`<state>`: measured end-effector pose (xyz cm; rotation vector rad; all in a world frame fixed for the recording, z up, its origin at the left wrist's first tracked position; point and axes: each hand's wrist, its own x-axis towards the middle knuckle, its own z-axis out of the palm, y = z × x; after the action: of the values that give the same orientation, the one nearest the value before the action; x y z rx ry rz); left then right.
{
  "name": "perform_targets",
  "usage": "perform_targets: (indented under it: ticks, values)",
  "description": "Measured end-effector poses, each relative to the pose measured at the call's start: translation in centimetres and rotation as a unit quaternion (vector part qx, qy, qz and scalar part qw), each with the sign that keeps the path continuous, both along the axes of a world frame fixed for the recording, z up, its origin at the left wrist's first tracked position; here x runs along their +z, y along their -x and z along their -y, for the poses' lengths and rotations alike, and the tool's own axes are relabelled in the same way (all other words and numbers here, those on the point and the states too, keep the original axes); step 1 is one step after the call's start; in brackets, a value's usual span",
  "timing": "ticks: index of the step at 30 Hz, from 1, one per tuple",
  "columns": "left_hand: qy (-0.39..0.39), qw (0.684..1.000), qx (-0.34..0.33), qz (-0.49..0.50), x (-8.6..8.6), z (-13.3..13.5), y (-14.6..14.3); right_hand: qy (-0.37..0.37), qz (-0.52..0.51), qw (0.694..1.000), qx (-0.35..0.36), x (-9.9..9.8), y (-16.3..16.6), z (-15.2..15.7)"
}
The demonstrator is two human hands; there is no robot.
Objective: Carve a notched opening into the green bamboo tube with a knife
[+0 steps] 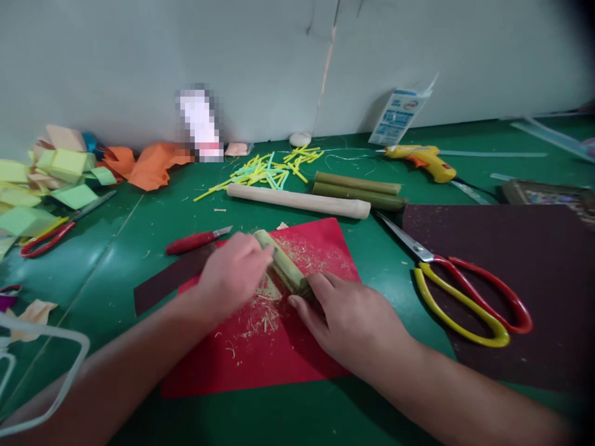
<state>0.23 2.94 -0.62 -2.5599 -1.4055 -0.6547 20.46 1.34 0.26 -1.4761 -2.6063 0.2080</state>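
A short green bamboo piece [282,265] lies slanted on a red sheet [279,353] strewn with pale shavings. My left hand [232,275] is closed against the piece's far end; whether it holds a tool there is hidden. My right hand [353,319] grips the near end, fingers wrapped round it. A red-handled craft knife [198,240] lies just left of my left hand, untouched.
Large scissors with yellow and red handles [465,288] lie on a dark sheet [511,279] to the right. Behind are a pale wooden stick [297,201], two bamboo lengths [357,191], a yellow glue gun [425,160], coloured strips [269,168] and paper scraps [56,179] at left.
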Motion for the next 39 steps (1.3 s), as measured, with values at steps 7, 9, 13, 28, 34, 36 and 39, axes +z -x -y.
perform_targets:
  ticks: [7, 9, 13, 28, 34, 36, 39]
  values:
    - [-0.001, 1.0, 0.006, 0.003, 0.2, 0.1, -0.1, -0.002, -0.011, 1.0, 0.005, 0.0, -0.1, 0.0]
    - [0.028, 0.999, -0.037, -0.016, 0.3, 0.2, -0.1, -0.004, -0.012, 1.0, 0.007, 0.0, -0.1, 0.1]
    - [0.03, 0.999, -0.015, 0.013, 0.3, 0.3, 0.1, -0.01, -0.013, 1.0, 0.0, 0.0, 0.0, 0.0]
    - [0.009, 0.997, -0.067, -0.041, 0.7, 0.9, -0.7, 0.005, -0.004, 1.0, -0.029, -0.4, 0.3, 0.0]
    - [0.02, 0.994, -0.085, -0.062, 0.4, 1.0, -0.9, 0.011, -0.013, 1.0, -0.024, -0.3, 0.2, -0.1]
    - [0.032, 0.997, -0.067, -0.034, 0.4, 1.1, -0.8, 0.015, -0.008, 0.999, -0.032, -0.2, 0.2, -0.1]
    - [0.037, 0.999, -0.036, -0.001, 0.5, 1.2, -0.6, 0.016, 0.004, 0.999, -0.036, -0.2, 0.3, -0.1]
